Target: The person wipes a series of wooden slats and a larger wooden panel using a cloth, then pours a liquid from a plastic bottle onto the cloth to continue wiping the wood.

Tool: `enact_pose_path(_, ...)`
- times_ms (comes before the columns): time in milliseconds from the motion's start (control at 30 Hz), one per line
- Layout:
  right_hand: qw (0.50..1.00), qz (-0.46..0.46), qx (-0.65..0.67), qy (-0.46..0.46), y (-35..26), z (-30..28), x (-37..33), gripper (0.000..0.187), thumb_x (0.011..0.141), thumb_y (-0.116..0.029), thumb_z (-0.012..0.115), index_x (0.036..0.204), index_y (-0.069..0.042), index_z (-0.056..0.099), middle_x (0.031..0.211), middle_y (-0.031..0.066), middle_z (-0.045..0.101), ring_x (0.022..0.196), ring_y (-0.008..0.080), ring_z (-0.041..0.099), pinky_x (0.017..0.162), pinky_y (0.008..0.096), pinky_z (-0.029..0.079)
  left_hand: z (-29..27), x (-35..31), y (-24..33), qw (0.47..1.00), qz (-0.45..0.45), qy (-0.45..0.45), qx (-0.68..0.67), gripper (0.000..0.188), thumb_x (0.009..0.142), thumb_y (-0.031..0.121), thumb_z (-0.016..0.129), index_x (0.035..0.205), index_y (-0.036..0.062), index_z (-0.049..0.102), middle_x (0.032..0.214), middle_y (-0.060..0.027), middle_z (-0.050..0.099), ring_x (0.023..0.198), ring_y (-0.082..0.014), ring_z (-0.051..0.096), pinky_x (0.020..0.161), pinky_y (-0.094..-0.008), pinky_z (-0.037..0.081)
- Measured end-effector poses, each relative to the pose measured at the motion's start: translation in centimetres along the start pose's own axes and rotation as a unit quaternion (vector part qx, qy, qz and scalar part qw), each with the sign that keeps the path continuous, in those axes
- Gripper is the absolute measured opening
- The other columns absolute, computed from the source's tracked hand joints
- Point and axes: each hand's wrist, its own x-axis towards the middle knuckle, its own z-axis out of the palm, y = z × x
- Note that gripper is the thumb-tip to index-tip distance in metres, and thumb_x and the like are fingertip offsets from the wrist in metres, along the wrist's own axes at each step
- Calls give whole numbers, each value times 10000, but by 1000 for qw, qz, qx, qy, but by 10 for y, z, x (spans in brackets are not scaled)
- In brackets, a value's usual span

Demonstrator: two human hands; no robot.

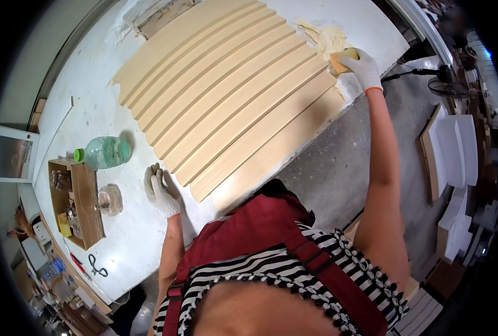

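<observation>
Of two hands (366,68) (164,193), one grips one block (338,63).

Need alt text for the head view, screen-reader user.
A person's gloved right hand holds a yellowish block at the right end of pale strips laid side by side on a white table. The gloved left hand is near their left ends, with a green-capped bottle, a jar and an open box farther left.

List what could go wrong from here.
The right hand holds a yellow pad by the ends of the wooden strips; pushing might slide some over the nearby edge of the table. The left hand, close to the green-capped bottle, could knock it.
</observation>
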Motion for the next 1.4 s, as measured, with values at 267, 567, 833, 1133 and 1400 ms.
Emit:
enact_pose_path(267,976,-56,-208,15,-31,33,29,653,691,-543,685,1074,-15,674,1045,222,674,965,362,642,851,410,492,5,3,-6,1000,12,-4,-11,386,999,112,447,1320,-99,420,1274,-216,533,1184,-266,523,1032,-363,423)
enact_pose_path(567,969,-77,-229,-58,-90,80,-31,588,694,-522,676,1013,-29,692,1017,242,668,956,385,635,823,435,503,-11,4,-8,999,-1,-2,-40,366,984,99,498,1301,-76,447,1260,-185,540,1199,-273,528,1037,-359,431)
enact_pose_path(833,942,-298,-139,-70,-187,182,-178,361,704,-374,710,812,-37,642,820,183,649,792,375,620,715,459,503,-8,5,-6,992,-36,-2,-125,389,950,133,559,1292,-39,493,1232,-156,578,1123,-203,542,984,-318,446)
enact_pose_path(1133,899,-387,-102,-175,-278,271,-296,312,693,-304,739,866,-71,623,791,118,611,766,309,608,702,415,505,-17,15,-22,993,17,-46,-112,411,982,191,531,1311,-49,470,1251,-166,564,1127,-228,553,985,-346,452)
enact_pose_path(1400,896,-430,-106,48,-230,191,-216,354,702,-310,763,909,-55,629,808,120,610,772,309,609,692,417,501,-16,9,-5,983,-48,-7,-175,446,989,202,488,1347,-55,417,1298,-180,530,1165,-252,538,1044,-359,405)
